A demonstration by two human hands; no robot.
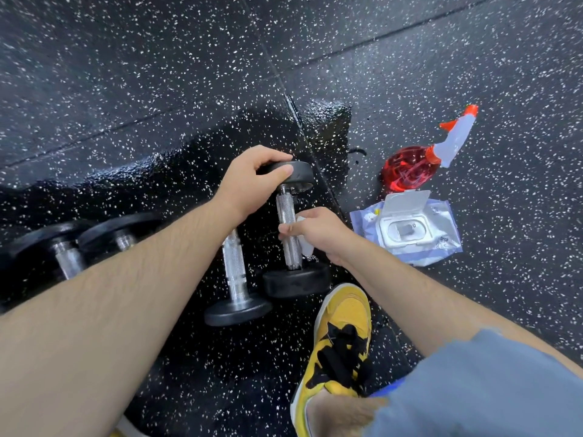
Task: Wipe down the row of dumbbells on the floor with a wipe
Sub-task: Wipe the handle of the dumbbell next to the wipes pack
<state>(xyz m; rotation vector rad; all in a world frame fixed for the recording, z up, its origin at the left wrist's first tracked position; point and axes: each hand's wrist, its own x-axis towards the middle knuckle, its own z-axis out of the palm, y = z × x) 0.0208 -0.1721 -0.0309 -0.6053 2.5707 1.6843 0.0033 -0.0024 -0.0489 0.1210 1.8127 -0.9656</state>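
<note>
**Floor** point(157, 74): dark speckled rubber, glossy and wet around the weights.

**Row of dumbbells** point(235, 272): lying side by side on the floor.

**End dumbbell** point(285, 209): rightmost in the row, tipped up on its lower head. Probably heavy and rigid. The wet rubber heads may slip, so the knurled bar looks the surer hold.

**Pack of wipes** point(410, 247): lid open, to the right.

**Left hand** point(252, 181): fingers curled over the upper head.

**Right hand** point(318, 231): wrapped round the bar, pinching the wipe point(304, 244), which looks soft and limp.
</note>
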